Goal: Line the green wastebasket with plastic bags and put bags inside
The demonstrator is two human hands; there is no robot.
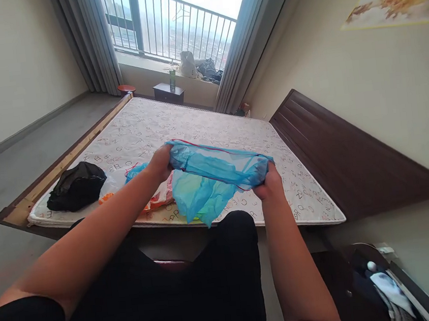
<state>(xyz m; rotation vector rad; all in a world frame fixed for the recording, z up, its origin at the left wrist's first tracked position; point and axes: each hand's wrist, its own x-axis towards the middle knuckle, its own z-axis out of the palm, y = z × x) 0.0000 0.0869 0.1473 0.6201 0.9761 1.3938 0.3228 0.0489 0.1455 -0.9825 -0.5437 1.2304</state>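
Between my two hands stretches a thin blue plastic bag (211, 163) with a red drawstring along its rim. Its mouth is pulled wide, and its lower part hangs down over the near edge of the mattress (202, 116). My left hand (163, 161) is closed on the left end of the rim. At the other end my right hand (271, 181) grips the bag in the same way; some of its fingers are hidden inside the plastic. Left of the bag, several crumpled plastic bags (115, 183) and a black bag (77, 185) lie on the mattress.
A dark wooden headboard (336, 153) stands at the right of the bed. In the lower right is a nightstand (336, 280) with cloth items on it. Another nightstand (169, 92), bearing a green bottle (173, 80), is beyond the bed by the window.
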